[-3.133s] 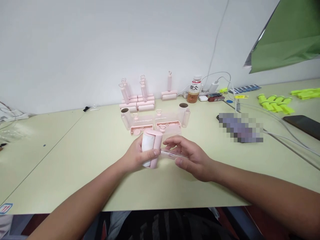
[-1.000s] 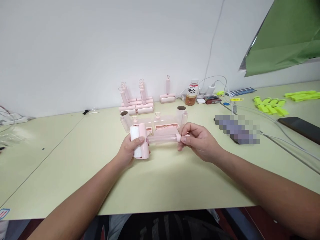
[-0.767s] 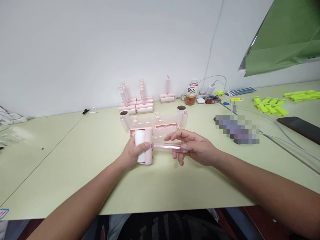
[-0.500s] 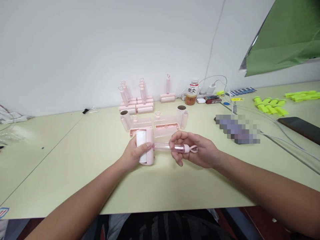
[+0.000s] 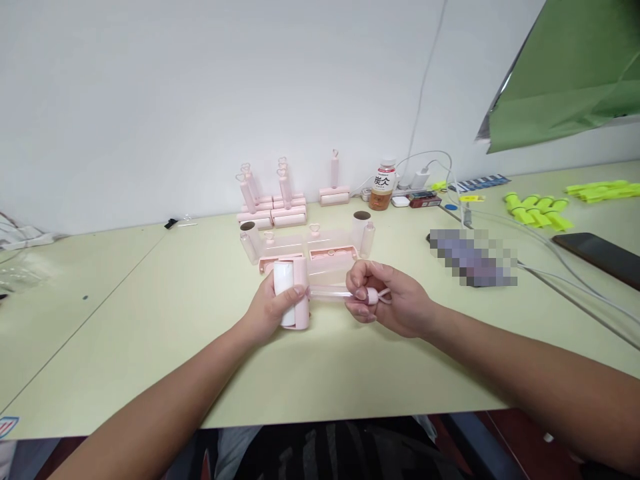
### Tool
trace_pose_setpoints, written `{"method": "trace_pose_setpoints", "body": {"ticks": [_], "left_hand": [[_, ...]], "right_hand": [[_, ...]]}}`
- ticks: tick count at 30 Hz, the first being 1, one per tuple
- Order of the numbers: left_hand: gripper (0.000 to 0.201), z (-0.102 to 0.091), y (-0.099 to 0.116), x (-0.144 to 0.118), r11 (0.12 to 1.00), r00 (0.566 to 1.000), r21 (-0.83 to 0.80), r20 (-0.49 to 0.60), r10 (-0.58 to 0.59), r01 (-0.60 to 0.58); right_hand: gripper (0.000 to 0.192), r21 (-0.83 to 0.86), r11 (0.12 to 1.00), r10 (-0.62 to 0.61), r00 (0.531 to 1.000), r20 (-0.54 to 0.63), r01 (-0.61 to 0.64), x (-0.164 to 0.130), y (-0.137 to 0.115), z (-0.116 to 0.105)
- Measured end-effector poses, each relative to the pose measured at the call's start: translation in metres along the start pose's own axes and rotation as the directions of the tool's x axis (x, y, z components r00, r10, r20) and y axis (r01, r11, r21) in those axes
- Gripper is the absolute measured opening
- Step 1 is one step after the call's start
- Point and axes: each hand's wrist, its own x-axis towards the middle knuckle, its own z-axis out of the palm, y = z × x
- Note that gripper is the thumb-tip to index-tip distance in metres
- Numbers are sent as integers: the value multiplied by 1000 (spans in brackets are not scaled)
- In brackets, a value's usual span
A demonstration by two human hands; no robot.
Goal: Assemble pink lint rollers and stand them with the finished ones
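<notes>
A pink lint roller (image 5: 300,293) with a white roll lies sideways between my hands above the table. My left hand (image 5: 270,303) is closed round its head, thumb across the white roll and pink housing. My right hand (image 5: 385,300) has its fingers curled round the far end of the clear pink handle (image 5: 330,293), by the cap and its loop. Some of that end is hidden by the fingers. Just beyond lie two open pink roller housings (image 5: 333,253) and clear pink covers with heart loops. Cardboard-cored rolls (image 5: 362,230) stand upright at either side, with clear handle tubes beside them.
Several lint rollers (image 5: 289,217) stand handle-up by the wall. A labelled bottle (image 5: 383,185), small boxes and white cables are at the back. Toward the right are a blurred-out device (image 5: 473,259), a black phone (image 5: 597,253) and yellow-green pieces (image 5: 537,210).
My right hand's fingers have closed in round the handle's end and shifted slightly toward the cap. My left hand keeps its hold on the head. The view has moved very slightly.
</notes>
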Motion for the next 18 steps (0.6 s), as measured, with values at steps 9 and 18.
{"method": "trace_pose_setpoints", "body": {"ticks": [9, 18], "left_hand": [[41, 7, -5, 0, 999, 997, -27, -72, -29, 27], [66, 1, -1, 6, 994, 999, -96, 5, 44, -43]], "right_hand": [[36, -54, 997, -58, 980, -188, 49, 1, 1, 6], [37, -186, 978, -102, 993, -56, 90, -2, -23, -2]]}}
